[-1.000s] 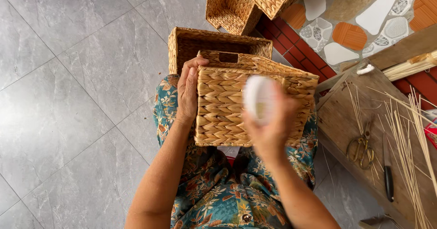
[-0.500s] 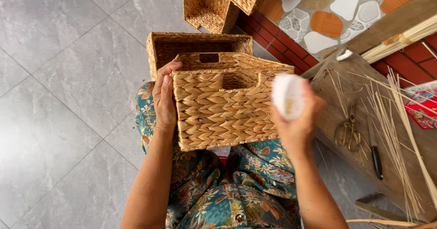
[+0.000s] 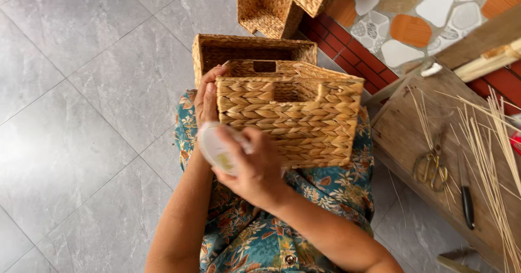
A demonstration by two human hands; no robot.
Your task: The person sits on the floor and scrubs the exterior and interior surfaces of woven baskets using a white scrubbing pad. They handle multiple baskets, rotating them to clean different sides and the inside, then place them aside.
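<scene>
- Woven straw-coloured fibre makes up the basket (image 3: 290, 115) on your lap: a box shape, plaited in thick flat braids, with a cut-out handle slot in its near wall and another in its far wall.
- It sits tilted on your patterned teal clothing (image 3: 255, 235), just in front of a second woven basket (image 3: 252, 48) standing on the grey tiled floor (image 3: 81, 105).
- Your left hand (image 3: 206, 96) is clamped on the basket's left corner, fingers curled over the rim, palm against the side wall.
- Your right hand (image 3: 255, 167) is closed round a small white round container (image 3: 217, 148), blurred, held in front of the basket's lower left corner; whether it touches the weave you cannot tell.
- Your right forearm crosses over from the lower right; your left forearm rises straight from below.
- Scissors (image 3: 431, 167), a knife (image 3: 467, 194) and thin reeds (image 3: 488, 143) lie on the wooden board (image 3: 401, 132) to your right.
</scene>
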